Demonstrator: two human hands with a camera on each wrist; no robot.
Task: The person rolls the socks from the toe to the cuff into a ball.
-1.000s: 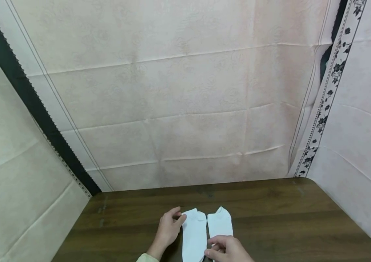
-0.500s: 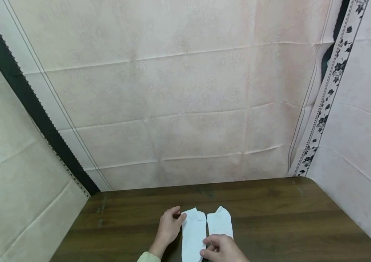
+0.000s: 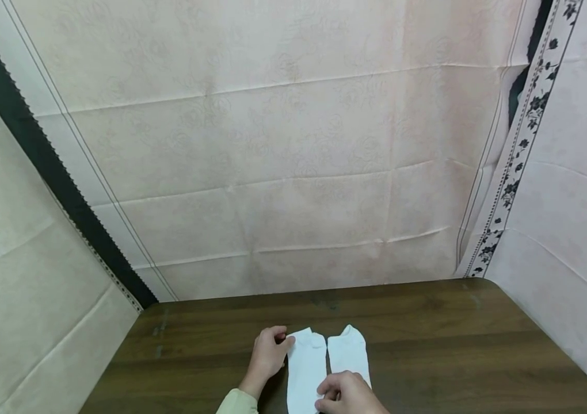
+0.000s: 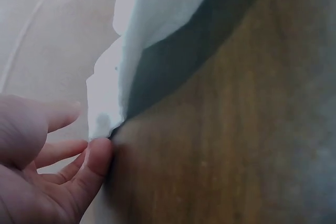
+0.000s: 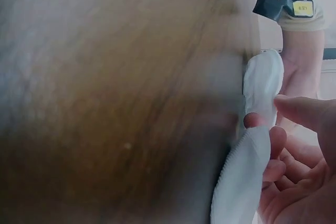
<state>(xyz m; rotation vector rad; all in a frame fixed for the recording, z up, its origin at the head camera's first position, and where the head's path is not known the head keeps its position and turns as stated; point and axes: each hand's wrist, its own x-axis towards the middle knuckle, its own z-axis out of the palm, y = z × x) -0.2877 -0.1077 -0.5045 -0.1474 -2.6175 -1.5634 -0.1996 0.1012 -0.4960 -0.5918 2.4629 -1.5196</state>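
Note:
Two white socks lie flat side by side on the brown wooden table: the left sock [image 3: 306, 368] and the right sock [image 3: 348, 352]. At the far left corner of the left sock, my left hand [image 3: 266, 357] pinches the edge between thumb and fingertips, as the sock edge [image 4: 108, 98] in the left wrist view shows. My right hand [image 3: 350, 395] reaches across the lower part of the right sock. Its thumb and index finger pinch at the left sock's right edge, the other fingers curled close by the ribbed cuff [image 5: 244, 177].
The wooden table [image 3: 428, 339] runs back to a pale cloth wall [image 3: 293, 172]. More cloth hangs on both sides, with a dark strip [image 3: 65, 172] at left and a floral border [image 3: 523, 138] at right. A wristband with a small camera [image 5: 286, 8] shows on the left wrist.
My right hand has shifted left from the gap between the socks to the left sock's right edge. My left hand and both socks stay nearly in place.

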